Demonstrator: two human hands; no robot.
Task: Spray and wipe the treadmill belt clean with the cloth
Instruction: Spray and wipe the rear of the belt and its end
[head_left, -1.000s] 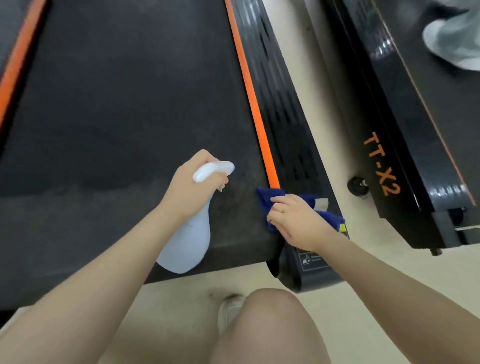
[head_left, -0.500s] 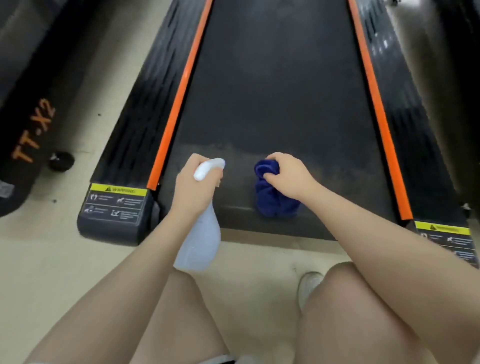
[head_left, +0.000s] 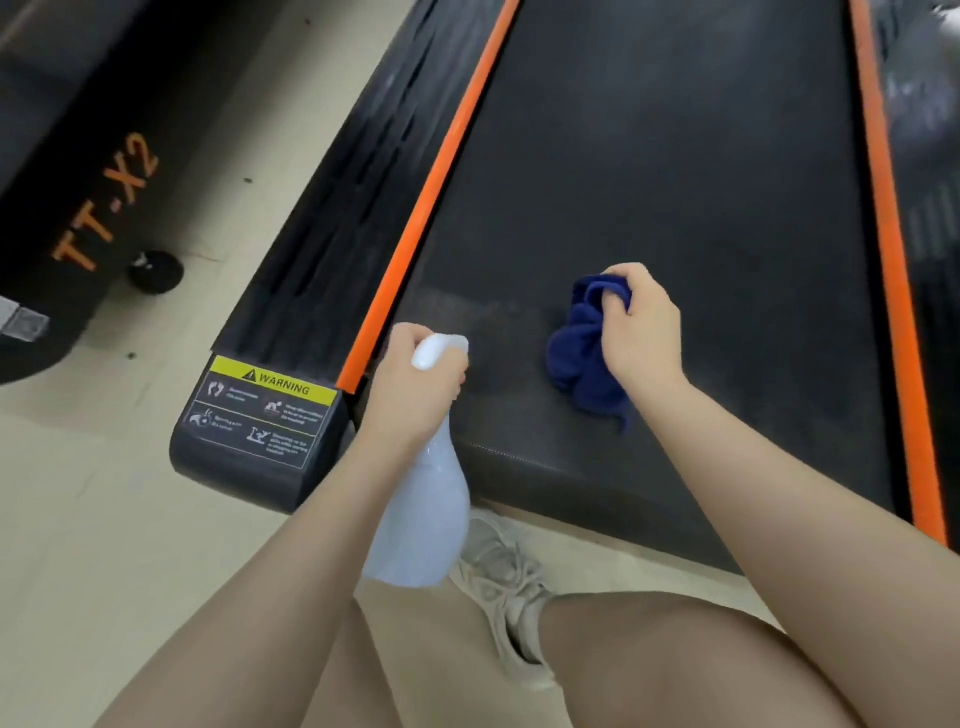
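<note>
Knees and one pale shoe (head_left: 511, 587) sat nearest the camera, so you were crouched on the floor at the tail of the treadmill. Your left hand (head_left: 415, 389) was wrapped round the neck of the spray bottle (head_left: 421, 514), its white head (head_left: 439, 351) pointing out over the belt (head_left: 675, 182) and its body hanging back toward your leg; that grip looked ready for another squirt, though whether a finger lay on the trigger I could not tell. Your right hand (head_left: 641, 327) was clamped on the bunched blue cloth (head_left: 582, 358), pressing it to the belt near the rear edge, just beside a paler, smeared patch that I judged to be the wetted strip. Holding one tool in each hand let you spray and wipe without putting either down.

Beyond, the orange stripe (head_left: 431, 171) and the ribbed side rail (head_left: 337, 208) ran away from you, a warning label (head_left: 270, 410) on the end cap. The neighbouring machine (head_left: 78, 171) was cut off at the left. The belt's far end lay out of frame, and the right rail was blurred.
</note>
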